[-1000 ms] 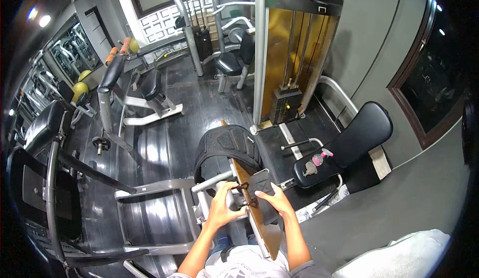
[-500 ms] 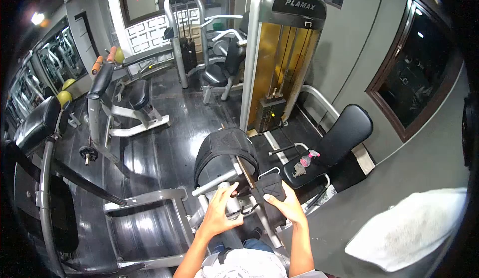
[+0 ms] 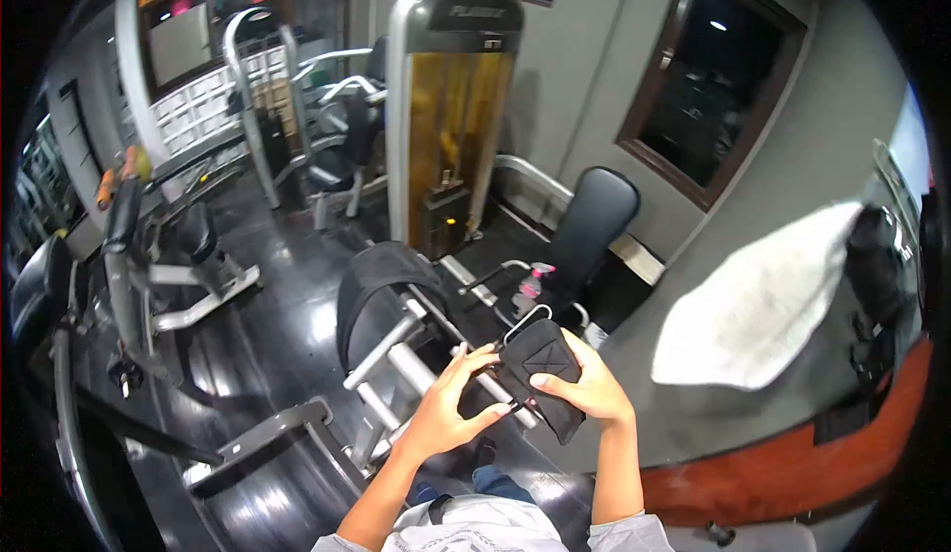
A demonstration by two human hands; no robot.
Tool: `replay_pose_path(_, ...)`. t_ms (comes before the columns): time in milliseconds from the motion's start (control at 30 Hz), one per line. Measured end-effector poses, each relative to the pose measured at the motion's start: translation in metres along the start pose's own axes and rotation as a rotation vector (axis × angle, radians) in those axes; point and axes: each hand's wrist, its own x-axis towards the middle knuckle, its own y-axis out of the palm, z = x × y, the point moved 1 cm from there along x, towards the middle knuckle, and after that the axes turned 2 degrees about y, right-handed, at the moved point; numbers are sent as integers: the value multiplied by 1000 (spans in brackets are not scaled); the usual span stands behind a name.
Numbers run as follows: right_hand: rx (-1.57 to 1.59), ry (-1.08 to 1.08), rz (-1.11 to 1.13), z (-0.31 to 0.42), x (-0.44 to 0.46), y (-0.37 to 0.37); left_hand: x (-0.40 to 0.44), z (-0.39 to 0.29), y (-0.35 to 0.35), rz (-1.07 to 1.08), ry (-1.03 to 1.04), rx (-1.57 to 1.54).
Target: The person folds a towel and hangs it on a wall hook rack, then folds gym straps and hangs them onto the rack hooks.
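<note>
A black padded strap (image 3: pixel 547 362) with cross-shaped stitching is in my right hand (image 3: pixel 592 386), the thumb across its face and the fingers behind it. At its upper left a bent metal loop (image 3: pixel 526 322) sticks out. My left hand (image 3: pixel 458 401) reaches to the strap's left edge with thumb and fingers apart; whether the fingertips touch it I cannot tell. Just beyond my hands stands a machine frame of silver bars (image 3: pixel 379 352) with a curved black pad (image 3: pixel 388 280) on it.
Ahead rises a weight-stack machine (image 3: pixel 456 19) with a black backrest (image 3: pixel 601 205); a pink-topped spray bottle (image 3: pixel 530 290) is by its seat. A white towel (image 3: pixel 758 304) hangs at the right, above a reddish-brown surface (image 3: pixel 783 478). More gym machines (image 3: pixel 203 255) stand at the left.
My view has turned right, bringing the reddish-brown surface into sight. The strap, in my right hand, is now clear of the silver bars' upper end. My left hand has come closer to it.
</note>
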Motion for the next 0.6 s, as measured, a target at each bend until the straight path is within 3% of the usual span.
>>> replay_pose_path(267, -119, -48, -281, 49, -95, -42, 43, -65, 66, 99, 203, -98)
replay_pose_path(467, -493, -111, -590, 102, -162, -65, 65, -115, 126, 84, 288, -134)
replay_pose_path(600, -527, -173, -758, 128, -206, -85, 85, -162, 161, 194, 351, -199)
